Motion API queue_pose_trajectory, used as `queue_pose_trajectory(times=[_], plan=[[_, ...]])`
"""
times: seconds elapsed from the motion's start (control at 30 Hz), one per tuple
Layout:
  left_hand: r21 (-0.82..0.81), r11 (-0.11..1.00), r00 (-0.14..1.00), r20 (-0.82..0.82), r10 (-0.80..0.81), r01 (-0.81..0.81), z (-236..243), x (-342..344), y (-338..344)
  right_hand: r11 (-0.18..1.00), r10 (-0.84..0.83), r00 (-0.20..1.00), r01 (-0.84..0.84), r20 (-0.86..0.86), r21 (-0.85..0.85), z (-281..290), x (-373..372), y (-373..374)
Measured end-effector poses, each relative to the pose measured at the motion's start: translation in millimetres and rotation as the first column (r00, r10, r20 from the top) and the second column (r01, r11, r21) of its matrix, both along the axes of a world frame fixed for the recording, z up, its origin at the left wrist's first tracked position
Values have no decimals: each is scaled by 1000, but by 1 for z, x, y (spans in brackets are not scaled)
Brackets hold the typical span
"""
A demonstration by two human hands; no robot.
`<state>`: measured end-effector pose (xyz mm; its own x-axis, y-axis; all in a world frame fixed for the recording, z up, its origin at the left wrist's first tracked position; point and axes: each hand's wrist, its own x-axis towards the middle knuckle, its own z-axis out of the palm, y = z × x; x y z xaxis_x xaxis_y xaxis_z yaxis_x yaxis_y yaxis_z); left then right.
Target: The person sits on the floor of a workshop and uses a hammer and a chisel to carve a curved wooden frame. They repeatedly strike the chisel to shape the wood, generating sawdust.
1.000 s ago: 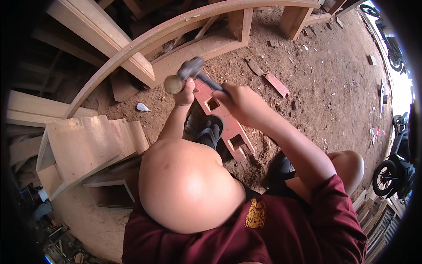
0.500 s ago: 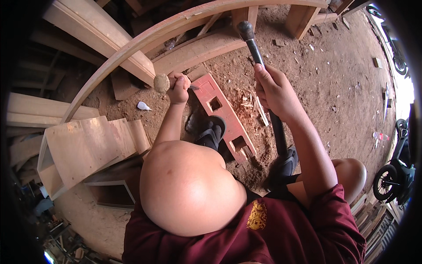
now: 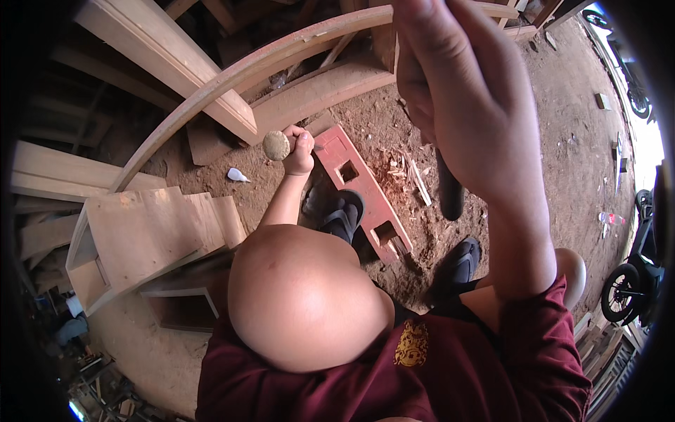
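My left hand (image 3: 298, 151) grips a chisel by its wooden handle, whose round battered top (image 3: 276, 145) faces up at me, with the blade against the upper end of a red wooden block (image 3: 366, 206). The block lies on the dirt beside my left foot and has two square holes. Raised high and close to the camera, my right hand (image 3: 471, 105) is closed round a hammer's dark handle (image 3: 450, 190); the hammer's head is out of sight. Pale wood chips (image 3: 415, 176) lie just right of the block.
A curved timber (image 3: 232, 70) and wooden frames stand ahead and left. Cut plywood pieces (image 3: 151, 239) rest at left, near a small white bottle (image 3: 237, 175). My right foot (image 3: 457, 271) is on the dirt. A plastic bottle (image 3: 610, 219) and two-wheelers (image 3: 629, 281) are at far right.
My right hand has risen from the chisel top toward the camera, lifting the hammer high. My left hand keeps the chisel at the block's upper end.
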<state>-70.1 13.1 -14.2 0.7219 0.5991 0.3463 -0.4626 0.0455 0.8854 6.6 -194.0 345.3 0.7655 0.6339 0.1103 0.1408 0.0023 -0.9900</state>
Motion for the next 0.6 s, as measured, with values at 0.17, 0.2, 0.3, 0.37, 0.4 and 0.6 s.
queue_pose_trajectory(times=[0.17, 0.2, 0.3, 0.37, 0.4, 0.6], plan=[[131, 991, 995, -96, 29, -16, -27, 18, -5, 947, 33, 845, 145, 535, -287, -91, -13, 14], [166, 985, 989, -127, 73, -51, -24, 0, 5, 747, 397, 802, 0, 446, -664, -117, -15, 23], [-72, 989, 991, 34, -128, 130, -28, 12, 0, 660, 486, 829, -141, 277, -737, -167, -13, 11], [-45, 999, 1000, -20, -21, 20, -22, -1, 1, 682, 432, 869, -141, 240, -717, -168, -19, 10], [-35, 999, 999, -46, 28, -30, -16, -6, -1, 712, 389, 890, -127, 237, -690, -172, -16, 3], [-44, 996, 995, 67, -71, 74, 12, -1, 1, 822, -5, 993, -61, -114, -567, -151, 19, -27]])
